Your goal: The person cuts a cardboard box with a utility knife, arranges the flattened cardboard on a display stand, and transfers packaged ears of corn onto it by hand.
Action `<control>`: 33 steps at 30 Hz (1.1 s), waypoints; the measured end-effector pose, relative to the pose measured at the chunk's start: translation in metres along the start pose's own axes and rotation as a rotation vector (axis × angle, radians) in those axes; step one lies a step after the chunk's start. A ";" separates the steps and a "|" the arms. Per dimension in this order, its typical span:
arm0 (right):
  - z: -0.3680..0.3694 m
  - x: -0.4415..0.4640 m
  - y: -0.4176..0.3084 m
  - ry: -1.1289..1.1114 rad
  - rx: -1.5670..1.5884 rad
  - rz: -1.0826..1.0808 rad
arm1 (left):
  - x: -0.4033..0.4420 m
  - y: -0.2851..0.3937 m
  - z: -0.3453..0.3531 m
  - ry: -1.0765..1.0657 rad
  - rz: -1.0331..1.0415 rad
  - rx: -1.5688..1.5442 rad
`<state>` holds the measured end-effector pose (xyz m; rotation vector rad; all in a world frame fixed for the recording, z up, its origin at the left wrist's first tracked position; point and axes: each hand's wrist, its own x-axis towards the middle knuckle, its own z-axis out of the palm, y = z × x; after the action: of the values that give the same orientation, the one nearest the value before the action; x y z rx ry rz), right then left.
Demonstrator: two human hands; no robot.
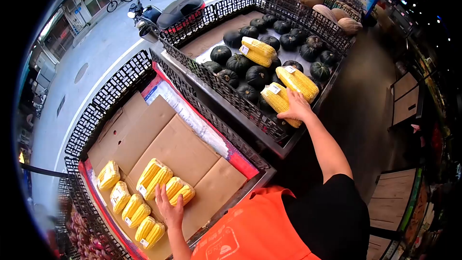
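Observation:
My right hand [297, 108] is around the near end of a wrapped pack of corn [275, 97], thumb on one side and fingers on the other. This pack lies on dark green pumpkins [257, 76], beside a second corn pack [299, 83]; a third corn pack [258, 51] rests farther back. Down at the left, my left hand [170, 208] has its fingers spread and holds nothing. It hovers close to a corn pack [180, 190] on the cardboard [192, 137]. Several more labelled packs sit around it, among them a larger one [154, 177].
Black lattice crate walls [211, 86] divide the cardboard-lined bin from the pumpkin bin. Tan squashes [325, 12] fill another bin at the back. Beyond the stand, a parked motorcycle [180, 12] is on the street. Red onions [84, 233] appear at lower left.

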<state>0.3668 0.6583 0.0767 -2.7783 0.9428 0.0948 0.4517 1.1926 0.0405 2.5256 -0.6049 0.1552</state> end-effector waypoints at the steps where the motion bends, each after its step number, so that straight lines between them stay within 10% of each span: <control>1: 0.000 0.004 -0.003 -0.005 -0.010 0.010 | 0.000 0.000 0.000 -0.002 0.007 -0.013; 11: -0.026 0.004 -0.024 0.131 0.116 0.033 | -0.022 -0.020 -0.010 0.109 -0.094 -0.195; 20: -0.136 -0.001 -0.253 0.269 0.458 -0.685 | -0.033 -0.038 0.003 0.160 -0.157 -0.090; 24: -0.055 0.009 -0.379 0.091 0.294 -1.166 | -0.030 -0.033 0.019 0.094 -0.134 -0.044; 33: 0.121 -0.005 -0.555 -0.368 -0.300 -1.322 | -0.043 -0.037 0.021 -0.052 -0.216 -0.006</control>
<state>0.7013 1.1170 0.0553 -2.8549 -1.0853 0.5126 0.4293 1.2265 -0.0050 2.5747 -0.3473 0.0097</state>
